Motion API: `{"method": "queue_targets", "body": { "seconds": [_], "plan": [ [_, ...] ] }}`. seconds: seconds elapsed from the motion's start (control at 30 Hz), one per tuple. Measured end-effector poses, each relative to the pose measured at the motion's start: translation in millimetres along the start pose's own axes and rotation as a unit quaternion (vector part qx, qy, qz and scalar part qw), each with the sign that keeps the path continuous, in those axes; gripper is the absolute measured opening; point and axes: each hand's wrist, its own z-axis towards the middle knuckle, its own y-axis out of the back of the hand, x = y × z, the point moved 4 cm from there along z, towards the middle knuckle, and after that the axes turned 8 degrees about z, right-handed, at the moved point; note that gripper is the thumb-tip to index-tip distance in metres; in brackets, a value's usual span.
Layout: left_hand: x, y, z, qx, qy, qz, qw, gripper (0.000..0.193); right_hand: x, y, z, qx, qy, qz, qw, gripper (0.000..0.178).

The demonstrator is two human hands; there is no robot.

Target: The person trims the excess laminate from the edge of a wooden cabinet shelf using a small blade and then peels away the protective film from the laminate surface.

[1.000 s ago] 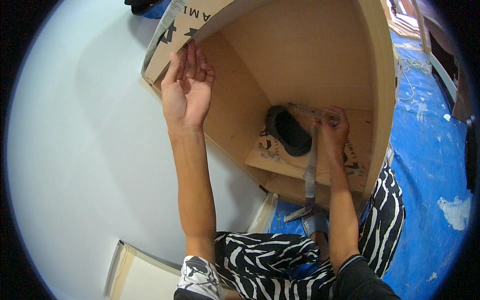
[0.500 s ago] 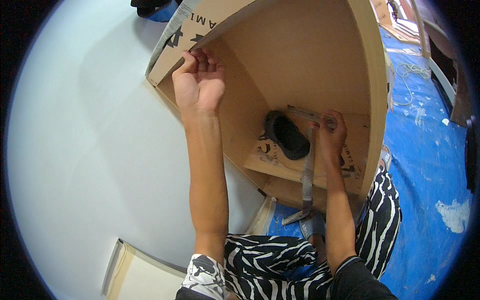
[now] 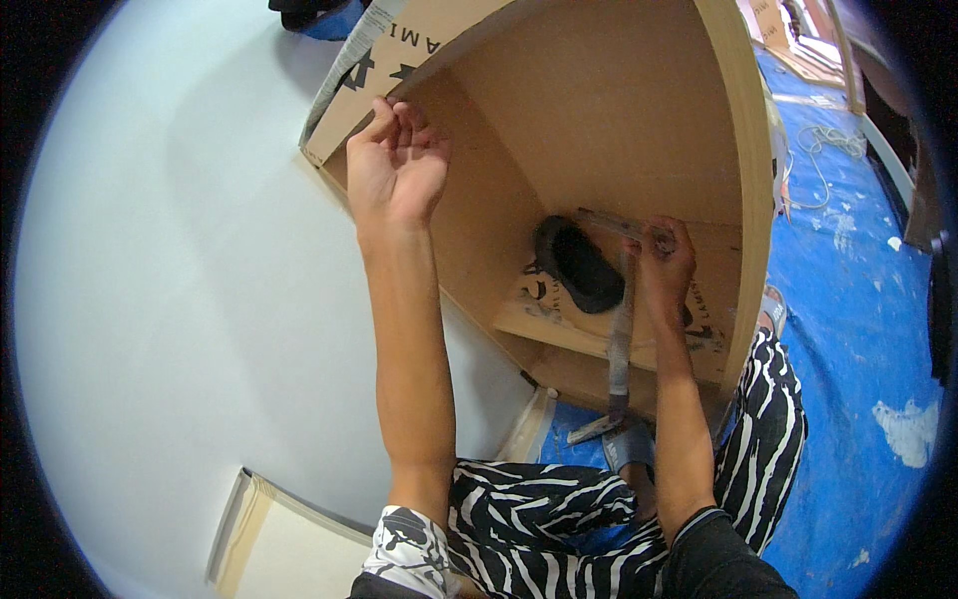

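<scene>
A tilted, open-fronted wooden cabinet (image 3: 619, 100) fills the middle. Its left front edge meets the fingertips of my left hand (image 3: 399, 175), palm toward me and fingers curled; whatever they pinch is too small to make out. Inside the cabinet, my right hand (image 3: 667, 270) is closed around a narrow grey bar-like tool (image 3: 609, 222) with a rounded, see-through end. Below that hand a long grey shaft (image 3: 620, 349) hangs down to a pale crosspiece (image 3: 593, 430), hammer-like in shape. Beside the hand, a dark shoe-shaped thing (image 3: 579, 268) rests on the cabinet's inner panel.
Printed brown board (image 3: 399, 50) covers the cabinet's upper left side. A white surface (image 3: 200, 250) spreads along the left, with a cream-edged panel (image 3: 289, 539) at its lower end. Blue sheeting (image 3: 838, 319) with white splashes covers the floor, with a loose pale cord (image 3: 828, 145) on it.
The whole view has shifted slightly, with the cabinet a little farther right. Both hands keep nearly the same places and grips.
</scene>
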Motion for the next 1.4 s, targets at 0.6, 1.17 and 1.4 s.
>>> {"method": "queue_targets", "body": {
  "seconds": [0.6,1.17,1.4],
  "plan": [
    [6.5,13.4,0.6,0.033,-0.026,-0.011,0.999,0.029,5.8,-1.6,-2.7,0.009,-0.023,-0.023,0.999,0.014],
    [1.8,-13.5,8.3,0.052,-0.035,-0.017,0.998,0.014,7.1,4.3,4.7,0.002,0.003,-0.014,1.0,0.01],
    [12.4,-9.4,7.1,0.115,-0.047,-0.026,0.992,0.013,-10.4,11.3,10.1,-0.002,0.056,-0.049,0.997,0.008]
  ]
}}
